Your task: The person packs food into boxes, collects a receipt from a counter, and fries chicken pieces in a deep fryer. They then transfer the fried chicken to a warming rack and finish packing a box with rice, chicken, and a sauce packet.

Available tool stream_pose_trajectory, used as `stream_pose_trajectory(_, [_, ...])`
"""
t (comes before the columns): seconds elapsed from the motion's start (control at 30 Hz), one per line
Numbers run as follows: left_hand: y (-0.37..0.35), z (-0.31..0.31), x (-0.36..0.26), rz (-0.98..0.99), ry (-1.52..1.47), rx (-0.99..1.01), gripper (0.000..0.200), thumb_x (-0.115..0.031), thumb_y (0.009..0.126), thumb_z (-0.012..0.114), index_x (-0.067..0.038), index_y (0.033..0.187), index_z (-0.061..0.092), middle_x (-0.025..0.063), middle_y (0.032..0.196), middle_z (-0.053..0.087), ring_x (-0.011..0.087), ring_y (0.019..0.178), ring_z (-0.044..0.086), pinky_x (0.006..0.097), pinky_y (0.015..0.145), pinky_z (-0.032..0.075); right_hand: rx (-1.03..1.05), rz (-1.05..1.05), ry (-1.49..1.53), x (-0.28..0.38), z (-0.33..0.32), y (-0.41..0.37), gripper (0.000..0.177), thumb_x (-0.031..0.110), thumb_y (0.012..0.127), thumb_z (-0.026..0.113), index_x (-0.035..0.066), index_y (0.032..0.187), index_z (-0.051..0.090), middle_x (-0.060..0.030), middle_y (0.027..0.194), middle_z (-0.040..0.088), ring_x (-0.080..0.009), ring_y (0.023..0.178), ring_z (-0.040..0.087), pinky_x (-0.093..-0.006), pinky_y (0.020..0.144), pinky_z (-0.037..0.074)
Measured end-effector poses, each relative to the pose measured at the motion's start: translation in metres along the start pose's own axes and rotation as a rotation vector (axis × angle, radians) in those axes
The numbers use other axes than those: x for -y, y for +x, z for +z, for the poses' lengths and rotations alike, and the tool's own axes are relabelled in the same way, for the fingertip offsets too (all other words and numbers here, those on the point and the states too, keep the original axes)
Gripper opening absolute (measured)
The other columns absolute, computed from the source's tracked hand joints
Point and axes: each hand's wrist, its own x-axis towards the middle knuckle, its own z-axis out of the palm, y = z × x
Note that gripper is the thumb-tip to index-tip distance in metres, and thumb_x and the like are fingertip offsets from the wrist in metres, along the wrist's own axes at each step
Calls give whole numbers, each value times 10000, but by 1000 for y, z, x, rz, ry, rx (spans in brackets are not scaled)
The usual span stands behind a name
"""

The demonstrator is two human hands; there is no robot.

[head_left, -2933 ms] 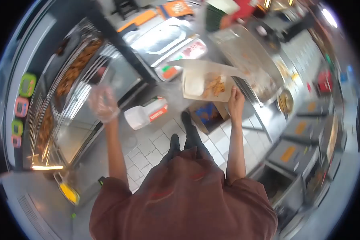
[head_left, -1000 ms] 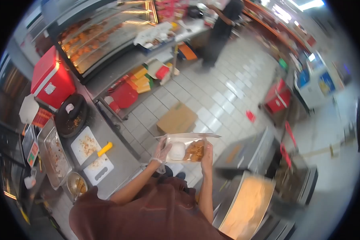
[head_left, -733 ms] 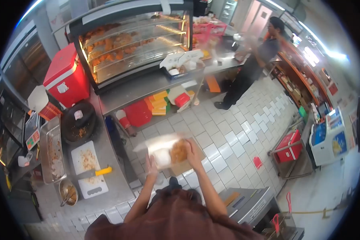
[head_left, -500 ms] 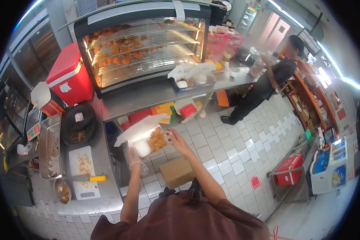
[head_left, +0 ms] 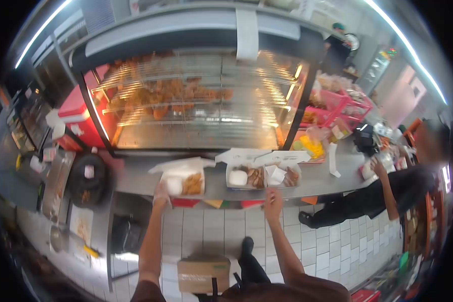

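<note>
My left hand [head_left: 162, 195], in a clear plastic glove, grips the left side of an open white meal box [head_left: 200, 190]. Inside are a mound of white rice [head_left: 174, 185] and chopped fried chicken [head_left: 192, 184]. That box is at the front edge of the steel counter, its lid folded back. Bare and slightly blurred, my right hand [head_left: 273, 202] has its fingers curled just below two other open meal boxes; whether it holds anything is hidden. The left of these boxes holds rice [head_left: 238, 177] and brown meat [head_left: 255, 177]; the other holds a white packet [head_left: 276, 175] and meat.
A lit glass warming cabinet [head_left: 196, 100] with fried chicken stands behind the boxes. Pink baskets [head_left: 332, 108] are to its right. A person in dark clothes [head_left: 372, 199] works at the counter's right end. A cardboard box [head_left: 204, 274] is on the floor by my feet.
The meal box has moved forward from in front of me to the counter's edge, with my left hand on it. My right hand has left its side and moved right. My view has turned and come closer.
</note>
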Motion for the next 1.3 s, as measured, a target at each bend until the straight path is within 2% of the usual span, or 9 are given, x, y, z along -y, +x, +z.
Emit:
stream_pose_trajectory(0.07, [2,-33,-88,-335,-496,135,522,-449,972,365,-43,1265,509,207,1173,587,373,1151,517,425,995,374,-9,-1,-44,-5,-23,26,124,118,884,591,48,981,624,-108,951,621,-248,893,565,-329,710,432])
stream_pose_trajectory(0.3, [30,68,-82,-225,-121,248,641,-515,971,245,-24,1338,432,268,1271,505,412,1228,434,438,1036,320,-136,48,-509,-67,-88,62,429,151,879,586,12,1266,462,-247,1342,367,-364,1235,365,-436,1035,290])
stream_pose_trajectory(0.4, [21,48,-112,-367,-42,264,617,-488,979,225,-34,1349,420,267,1298,479,428,1220,432,442,1036,325,-119,250,-135,-109,-95,68,492,183,916,556,7,1342,384,-240,1352,381,-343,1231,397,-427,1027,319])
stream_pose_trajectory(0.53, [12,80,-39,-132,-31,259,495,-395,991,347,-61,1342,449,215,1315,498,370,1235,442,411,1022,346,91,469,221,-107,-107,83,500,252,967,500,0,1370,343,-219,1317,449,-290,1179,479,-370,963,403])
stream_pose_trajectory(0.6, [-11,78,6,593,405,-108,470,-354,981,414,-27,1314,472,202,1261,547,327,1150,518,381,969,387,190,460,269,-111,-105,84,501,261,963,511,-9,1356,360,-202,1281,485,-285,1179,480,-372,978,393])
stream_pose_trajectory(0.73, [3,17,-57,-96,-368,296,470,-221,946,427,-59,1383,370,182,1427,370,362,1204,475,375,1028,365,212,457,185,-99,-100,88,497,262,953,534,-25,1329,384,-192,1255,501,-274,1166,490,-371,974,400])
stream_pose_trajectory(0.8, [6,-10,-112,-340,-326,231,484,-374,969,455,-2,1273,511,178,1143,613,262,1005,572,345,899,434,205,467,181,-92,-100,87,485,250,942,556,-36,1303,403,-185,1250,503,-265,1148,499,-364,966,410])
stream_pose_trajectory(0.9, [-3,17,-86,-78,-243,237,463,-361,980,429,-6,1263,517,206,1134,613,307,1020,579,367,903,430,210,471,164,-91,-101,80,447,251,941,536,9,1299,424,-153,1254,506,-253,1120,504,-364,942,401])
stream_pose_trajectory(1.3, [21,23,-91,-144,-350,120,435,-374,988,378,-38,1190,565,255,1118,595,423,1050,549,430,899,424,75,440,11,-107,-96,63,396,-33,840,427,-24,1232,480,-197,1141,556,-286,1045,555,-377,910,436])
